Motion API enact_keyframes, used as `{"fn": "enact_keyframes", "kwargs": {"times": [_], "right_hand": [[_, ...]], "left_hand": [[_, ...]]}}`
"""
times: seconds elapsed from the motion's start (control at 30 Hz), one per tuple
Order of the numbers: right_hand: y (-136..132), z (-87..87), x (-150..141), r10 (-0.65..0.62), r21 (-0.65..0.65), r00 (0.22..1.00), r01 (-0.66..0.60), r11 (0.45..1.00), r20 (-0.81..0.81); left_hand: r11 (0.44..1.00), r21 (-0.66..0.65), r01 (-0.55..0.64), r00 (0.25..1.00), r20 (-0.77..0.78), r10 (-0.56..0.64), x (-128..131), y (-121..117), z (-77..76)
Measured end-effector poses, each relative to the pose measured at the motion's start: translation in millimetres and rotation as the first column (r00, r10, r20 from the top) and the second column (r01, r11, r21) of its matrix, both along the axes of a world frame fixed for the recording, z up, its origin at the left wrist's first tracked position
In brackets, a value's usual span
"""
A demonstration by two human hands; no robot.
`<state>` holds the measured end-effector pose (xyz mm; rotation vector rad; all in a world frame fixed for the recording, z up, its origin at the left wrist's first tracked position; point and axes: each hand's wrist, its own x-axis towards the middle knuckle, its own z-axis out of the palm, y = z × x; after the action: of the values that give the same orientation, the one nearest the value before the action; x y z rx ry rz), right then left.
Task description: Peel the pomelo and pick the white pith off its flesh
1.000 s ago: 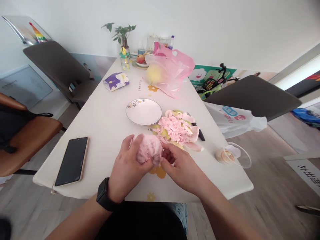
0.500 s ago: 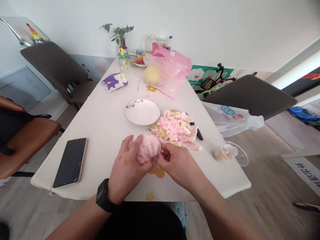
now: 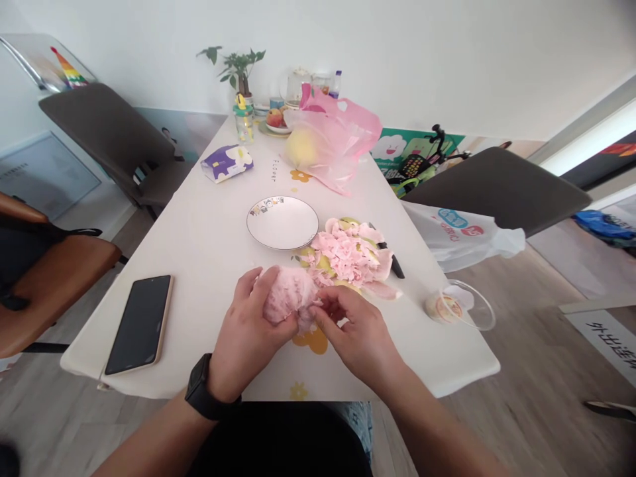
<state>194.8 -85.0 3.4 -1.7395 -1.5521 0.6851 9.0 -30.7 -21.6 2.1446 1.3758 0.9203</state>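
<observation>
A peeled pomelo (image 3: 290, 291), pale pink with shreds of pith on it, is held just above the near part of the table. My left hand (image 3: 253, 331) wraps round its left side, thumb underneath. With thumb and fingertips, my right hand (image 3: 352, 324) pinches a bit of pith at the pomelo's lower right side. Right beyond lies a heap of pink and green pomelo peel (image 3: 348, 255). A white plate (image 3: 283, 224) with a printed rim stands behind the pomelo. A knife's black handle (image 3: 396, 266) shows at the right of the peel.
A phone (image 3: 140, 324) lies at the left. Farther back are a tissue pack (image 3: 227, 163), a pink plastic bag (image 3: 342, 139) with a yellow fruit in it, a cup (image 3: 244, 124) and a potted plant (image 3: 242, 69). A clear container (image 3: 460, 306) sits near the right edge.
The pomelo and my left hand have shifted slightly left. My right hand's fingers have pulled a little outward, with a gap now showing between thumb and fingers.
</observation>
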Motion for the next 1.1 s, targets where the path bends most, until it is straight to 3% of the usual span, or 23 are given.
{"fn": "enact_keyframes", "kwargs": {"times": [0.33,0.53,0.8,0.93,1.1], "right_hand": [[9.5,5.5,6.4,0.025,-0.055,0.999,-0.027,0.998,-0.034],[25.0,-2.7,16.6,-0.056,-0.141,0.986,0.034,0.989,-0.158],[48.4,-18.1,36.3,-0.115,-0.153,0.99,0.102,0.983,-0.08],[58.7,-20.8,49.4,-0.17,-0.093,0.983,0.176,0.98,0.069],[66.0,-18.1,66.0,-0.107,0.024,0.987,0.105,0.994,0.117]], "left_hand": [[1.0,0.013,0.02,1.0,-0.002,-0.02,-5.2,0.3,-3.2],[0.999,0.024,0.037,0.998,0.042,-0.038,-10.0,4.2,-6.5],[0.999,0.012,0.031,0.995,0.098,-0.032,-19.0,7.3,-10.1],[0.995,-0.096,-0.011,0.988,0.152,0.026,-28.8,8.3,-14.8],[0.967,-0.252,-0.036,0.961,0.255,0.103,-41.8,13.5,-22.6]]}}
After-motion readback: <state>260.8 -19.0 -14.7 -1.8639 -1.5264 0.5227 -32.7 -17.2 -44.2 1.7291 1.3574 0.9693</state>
